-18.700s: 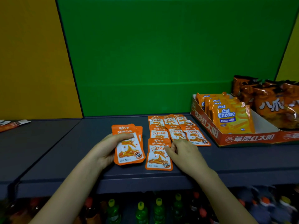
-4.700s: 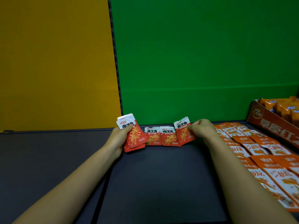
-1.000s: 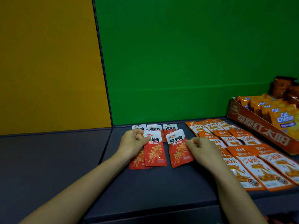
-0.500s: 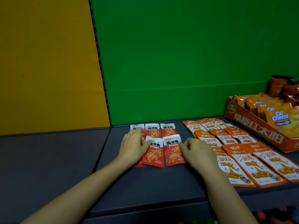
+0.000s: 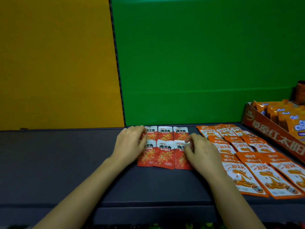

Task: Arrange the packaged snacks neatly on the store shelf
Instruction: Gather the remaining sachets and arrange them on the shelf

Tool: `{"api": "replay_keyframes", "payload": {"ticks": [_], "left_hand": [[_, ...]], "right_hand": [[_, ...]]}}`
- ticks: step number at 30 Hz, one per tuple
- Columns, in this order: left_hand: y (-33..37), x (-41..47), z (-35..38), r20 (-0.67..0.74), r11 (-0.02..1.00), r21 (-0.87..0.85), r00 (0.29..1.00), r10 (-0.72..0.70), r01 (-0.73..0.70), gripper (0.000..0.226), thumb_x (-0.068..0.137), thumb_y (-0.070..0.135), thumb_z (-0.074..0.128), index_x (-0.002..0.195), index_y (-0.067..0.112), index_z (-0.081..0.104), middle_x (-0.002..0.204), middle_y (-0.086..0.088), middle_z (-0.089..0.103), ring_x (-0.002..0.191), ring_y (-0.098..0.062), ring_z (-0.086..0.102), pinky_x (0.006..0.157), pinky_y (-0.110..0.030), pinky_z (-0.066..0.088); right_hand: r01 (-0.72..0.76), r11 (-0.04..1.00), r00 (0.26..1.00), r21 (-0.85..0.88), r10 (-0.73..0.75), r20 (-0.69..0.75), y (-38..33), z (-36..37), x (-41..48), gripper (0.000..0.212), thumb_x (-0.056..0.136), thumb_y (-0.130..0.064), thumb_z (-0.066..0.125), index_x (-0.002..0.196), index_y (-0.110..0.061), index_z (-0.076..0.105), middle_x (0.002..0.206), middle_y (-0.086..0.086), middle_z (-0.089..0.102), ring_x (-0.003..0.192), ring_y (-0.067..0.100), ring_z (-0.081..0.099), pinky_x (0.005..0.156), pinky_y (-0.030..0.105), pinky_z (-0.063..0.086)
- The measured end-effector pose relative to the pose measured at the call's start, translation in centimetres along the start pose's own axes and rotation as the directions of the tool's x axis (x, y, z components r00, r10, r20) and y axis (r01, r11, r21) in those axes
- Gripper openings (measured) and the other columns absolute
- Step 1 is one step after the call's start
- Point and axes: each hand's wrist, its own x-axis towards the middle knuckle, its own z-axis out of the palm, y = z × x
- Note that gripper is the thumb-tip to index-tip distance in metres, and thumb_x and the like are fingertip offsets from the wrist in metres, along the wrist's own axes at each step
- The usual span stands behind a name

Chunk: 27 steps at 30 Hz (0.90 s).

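Left hand (image 5: 130, 143): your relaxed fingers rested on the left red-and-white foil snack packets (image 5: 165, 146).
Right hand (image 5: 200, 153): you pinched the front-right one's top corner.
Change: the skewed front row squared into a two-by-three block, 12 o'clock on the dark grey shelf board (image 5: 148, 187).
Meaning: this group looked finished.
Orange foil packets (image 5: 257, 164): 2 o'clock.

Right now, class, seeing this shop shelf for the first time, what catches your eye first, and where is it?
Six red-and-white foil snack packets lie in two tidy rows of three mid-shelf, the left hand resting on the left ones and the right hand pinching the front right packet's top. Behind them rises a bright green back panel beside a yellow panel, and flat orange snack packets spread to the right.
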Motion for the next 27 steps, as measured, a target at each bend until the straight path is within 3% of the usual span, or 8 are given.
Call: {"api": "replay_keyframes", "payload": {"ticks": [4,11,17,27], "left_hand": [[-2.2,-3.1,-3.3,-0.006,0.993,0.089,0.997,-0.073,0.073,0.012,0.090,0.022,0.055,0.093,0.013,0.062,0.091,-0.003,0.066,0.087,-0.025,0.060,0.069,-0.030,0.038],[-7.0,-10.0,-9.6,-0.002,0.953,0.239,0.981,-0.193,0.188,0.016,0.091,0.028,0.054,0.092,0.014,0.061,0.089,-0.003,0.065,0.085,-0.025,0.061,0.063,-0.028,0.035],[-12.7,-15.6,-15.3,-0.045,0.910,0.263,0.946,-0.320,0.320,0.018,0.092,0.032,0.052,0.095,0.016,0.062,0.094,-0.001,0.065,0.094,-0.024,0.061,0.068,-0.032,0.043],[-24.4,-25.7,-26.6,-0.048,0.863,0.375,0.937,-0.346,0.338,0.019,0.091,0.034,0.051,0.091,0.018,0.061,0.089,0.001,0.064,0.090,-0.021,0.061,0.066,-0.031,0.042]], "right_hand": [[0.197,0.971,0.978,0.136,-0.205,0.048,-3.2,0.4,-0.5,0.020,0.093,-0.027,0.049,0.111,-0.023,0.057,0.106,-0.006,0.062,0.105,0.016,0.056,0.079,0.030,0.039],[0.457,0.834,0.840,0.308,-0.519,0.160,-12.8,2.8,-3.0,0.028,0.096,-0.028,0.044,0.123,-0.025,0.052,0.123,-0.009,0.057,0.116,0.013,0.051,0.093,0.029,0.041],[0.508,0.784,0.769,0.356,-0.599,0.223,-20.7,5.4,-5.6,0.029,0.098,-0.029,0.042,0.126,-0.027,0.050,0.126,-0.011,0.054,0.120,0.012,0.049,0.095,0.032,0.042],[0.536,0.746,0.722,0.395,-0.648,0.244,-38.4,10.5,-11.7,0.026,0.096,-0.033,0.046,0.120,-0.030,0.053,0.120,-0.012,0.056,0.113,0.014,0.053,0.084,0.030,0.041]]}}
